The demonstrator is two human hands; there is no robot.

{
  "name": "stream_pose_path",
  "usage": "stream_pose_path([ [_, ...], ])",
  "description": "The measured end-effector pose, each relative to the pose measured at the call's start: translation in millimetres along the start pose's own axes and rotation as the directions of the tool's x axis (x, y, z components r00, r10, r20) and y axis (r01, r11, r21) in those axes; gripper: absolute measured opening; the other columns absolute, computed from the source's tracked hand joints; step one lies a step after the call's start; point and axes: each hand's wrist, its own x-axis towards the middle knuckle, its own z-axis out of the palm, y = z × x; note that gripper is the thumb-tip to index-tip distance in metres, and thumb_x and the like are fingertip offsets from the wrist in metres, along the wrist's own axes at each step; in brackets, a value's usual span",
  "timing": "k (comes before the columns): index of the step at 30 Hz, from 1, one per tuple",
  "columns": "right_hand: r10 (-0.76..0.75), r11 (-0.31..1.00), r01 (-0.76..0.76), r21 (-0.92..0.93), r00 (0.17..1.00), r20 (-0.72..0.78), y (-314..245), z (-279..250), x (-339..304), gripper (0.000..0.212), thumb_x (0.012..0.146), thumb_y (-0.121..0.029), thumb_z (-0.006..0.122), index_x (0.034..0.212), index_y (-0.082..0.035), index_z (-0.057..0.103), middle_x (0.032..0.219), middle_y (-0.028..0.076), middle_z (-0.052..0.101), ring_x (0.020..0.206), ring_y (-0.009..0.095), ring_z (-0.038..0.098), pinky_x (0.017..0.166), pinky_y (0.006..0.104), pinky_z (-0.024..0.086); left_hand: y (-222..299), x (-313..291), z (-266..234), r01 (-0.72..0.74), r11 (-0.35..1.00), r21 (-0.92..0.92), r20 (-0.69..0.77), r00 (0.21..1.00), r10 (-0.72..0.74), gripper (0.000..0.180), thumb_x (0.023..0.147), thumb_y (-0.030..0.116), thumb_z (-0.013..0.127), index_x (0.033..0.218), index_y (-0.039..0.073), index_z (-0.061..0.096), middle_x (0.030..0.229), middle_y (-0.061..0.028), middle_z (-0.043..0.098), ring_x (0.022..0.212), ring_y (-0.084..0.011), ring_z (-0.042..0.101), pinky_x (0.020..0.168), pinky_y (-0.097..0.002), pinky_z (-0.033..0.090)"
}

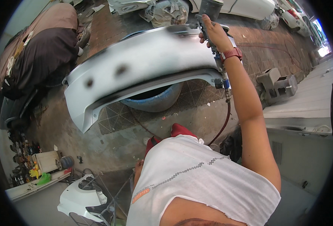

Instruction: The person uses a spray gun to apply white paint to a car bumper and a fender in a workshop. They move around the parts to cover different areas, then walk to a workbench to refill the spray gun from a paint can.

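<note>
My right hand [217,34] is wrapped round the grip of a spray gun [211,8], held up at the far right end of a car bumper. A dark cup tops the gun, and a hose fitting hangs below the wrist. The bumper [143,56] is silver-white with dark smudged patches and a dark band along its lower part. It lies across a round blue tub [155,100]. My left hand [139,168] hangs low beside my body, mostly hidden by my shirt, so its fingers cannot be made out.
A dark red air hose [226,116] runs down from the gun toward my right side. Covered vehicle [42,49] stands at left; a white car [245,8] stands behind. A beige plastic stool [270,81] is at right. Another white body panel [79,197] rests on a metal stand at lower left.
</note>
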Motion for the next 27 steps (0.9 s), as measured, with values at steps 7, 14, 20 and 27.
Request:
stream_pose_path([
  [7,0.032,0.997,-0.039,-0.061,0.993,-0.109,20.2,-23.4,13.9,0.082,0.105,-0.077,0.049,0.12,0.002,0.068,0.08,0.009,0.072,0.065,0.017,0.074,0.048,0.0307,0.053,9.6,-19.9,3.3,0.064,0.998,-0.001,0.048,0.997,-0.064,0.082,0.103,0.066,0.065,0.146,-0.003,0.063,0.136,-0.0249,0.072,0.127,-0.0357,0.069,0.108,-0.0453,0.052],
  [14,0.003,0.988,-0.018,-0.151,0.995,-0.103,26.9,-28.5,-17.7,0.076,0.107,-0.075,0.046,0.113,-0.003,0.07,0.081,0.008,0.073,0.065,0.016,0.073,0.046,0.0281,0.048,42.6,-36.6,-16.1,0.112,0.988,-0.108,0.062,0.993,-0.106,0.08,0.104,0.063,0.065,0.147,-0.003,0.061,0.134,-0.025,0.073,0.126,-0.0356,0.07,0.108,-0.0454,0.052],
  [20,0.044,0.999,-0.044,0.015,0.999,0.002,18.1,-16.1,-36.2,0.071,0.109,-0.072,0.047,0.11,-0.005,0.069,0.082,0.008,0.074,0.066,0.013,0.072,0.045,0.0248,0.049,69.7,-27.9,-27.1,0.235,0.91,-0.343,0.106,0.972,-0.211,0.072,0.104,0.056,0.068,0.146,-0.003,0.062,0.137,-0.0235,0.072,0.129,-0.0341,0.068,0.11,-0.0429,0.051],
  [27,-0.065,0.994,0.062,-0.091,0.997,-0.031,-11.0,35.8,-39.9,0.073,0.108,-0.072,0.049,0.116,-0.002,0.069,0.092,0.011,0.076,0.078,0.015,0.076,0.047,0.0267,0.051,83.2,-48.1,-45.5,0.111,0.962,-0.248,-0.053,0.99,-0.128,0.071,0.106,0.054,0.068,0.148,-0.002,0.061,0.146,-0.0234,0.067,0.135,-0.0346,0.064,0.114,-0.044,0.048],
])
